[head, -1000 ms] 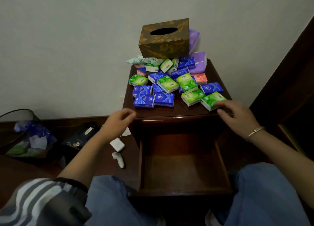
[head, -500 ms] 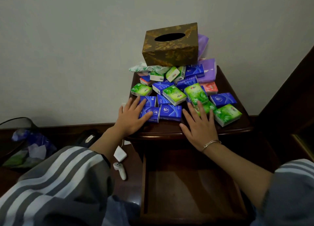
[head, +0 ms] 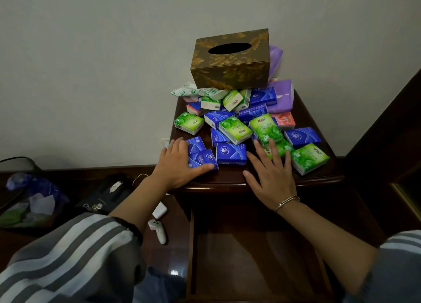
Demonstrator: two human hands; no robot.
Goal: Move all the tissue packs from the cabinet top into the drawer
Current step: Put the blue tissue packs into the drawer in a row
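Note:
Several blue, green and pink tissue packs (head: 235, 129) lie heaped on the dark wooden cabinet top (head: 227, 178). My left hand (head: 175, 166) is at the front left of the heap, thumb along the near edge and fingers behind a blue tissue pack (head: 202, 158), gripping it. A second blue pack (head: 231, 153) lies just right of it. My right hand (head: 271, 175) rests flat with spread fingers, the fingertips on a green pack (head: 279, 147). Below the top, the drawer (head: 191, 252) is pulled out and looks empty.
A gold patterned tissue box (head: 230, 59) sits on top of the heap at the back, with purple packs (head: 281, 95) beside it. On the floor to the left are a white controller (head: 158, 231), a white plug (head: 159, 210), a black bag (head: 102, 198) and a waste bin (head: 27, 198).
Both hands went from the cabinet's front edge up onto the packs. The left hand's thumb has curled around the near blue pack; the right hand stays flat.

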